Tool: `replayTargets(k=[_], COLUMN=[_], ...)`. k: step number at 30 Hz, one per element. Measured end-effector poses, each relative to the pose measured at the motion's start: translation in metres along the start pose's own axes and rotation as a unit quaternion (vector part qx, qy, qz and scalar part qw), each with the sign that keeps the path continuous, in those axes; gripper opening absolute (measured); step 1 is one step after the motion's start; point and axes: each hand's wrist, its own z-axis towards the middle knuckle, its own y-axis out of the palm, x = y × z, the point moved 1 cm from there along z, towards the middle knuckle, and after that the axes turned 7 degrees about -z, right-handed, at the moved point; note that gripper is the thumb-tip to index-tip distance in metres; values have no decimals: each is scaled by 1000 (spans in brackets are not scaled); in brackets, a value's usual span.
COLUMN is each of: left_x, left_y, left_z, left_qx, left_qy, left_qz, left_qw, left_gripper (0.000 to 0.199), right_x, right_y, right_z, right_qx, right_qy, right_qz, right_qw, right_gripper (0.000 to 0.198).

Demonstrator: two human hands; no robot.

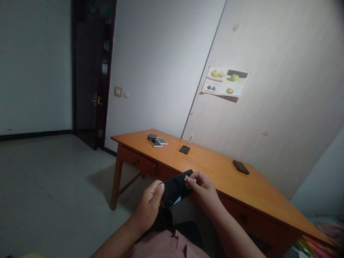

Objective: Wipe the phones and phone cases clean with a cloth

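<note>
A black smartphone (174, 190) is held over my lap, tilted, with its screen up and a light reflection near its lower edge. My left hand (150, 204) grips its left end, thumb along the near edge and the other fingers hidden underneath. At the opposite end, my right hand (203, 188) pinches a small white piece, like a wipe or paper (186, 180), against the screen. Most of that piece is covered by my fingers, so its exact kind cannot be told.
An orange wooden desk (212, 168) stands in front of me. On it lie white-framed phones (156, 143), a dark stack (152, 136), a dark flat phone-like object (184, 149), a small clear container (189, 142) and a dark wallet-like item (240, 167). Colourful items (314, 247) lie lower right.
</note>
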Motion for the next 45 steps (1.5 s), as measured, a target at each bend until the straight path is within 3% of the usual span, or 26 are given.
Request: replayTargets(k=[2,4,9,15,21,26,32,38,43,45], left_x=[0,-1,-5,-8,-11,-16,-16,-17,-17,-19], left_y=[0,0,-5,-4,-7,-7,-11,-10,-12,-13], left_z=[0,0,2,2,4,6,7,6,7,7], left_qx=[-4,-4,21,34,54,51,89,87,133,162], left_qy=[-2,-3,3,2,19,22,30,38,38,41], left_qz=[-2,-8,-14,-18,-39,-44,-15,-11,3,12], left_qw=[1000,1000,1000,999,998,997,995,995,990,986], left_gripper=[35,36,36,37,35,34,34,34,34,34], right_x=[0,0,-2,1,1,-2,3,7,4,5], right_y=[-2,-2,2,-3,2,-1,2,-2,3,4], right_z=[3,5,-3,3,-5,0,-7,-1,-11,-12], right_qx=[44,48,-53,47,-29,60,-26,55,-59,-59], right_qy=[14,19,-29,4,-35,2,-34,-9,-59,-65], right_qz=[8,13,-32,-26,-82,-42,-81,-75,-123,-130], right_qw=[999,999,998,999,996,997,996,996,989,988], right_gripper=[43,43,35,40,34,39,37,38,29,29])
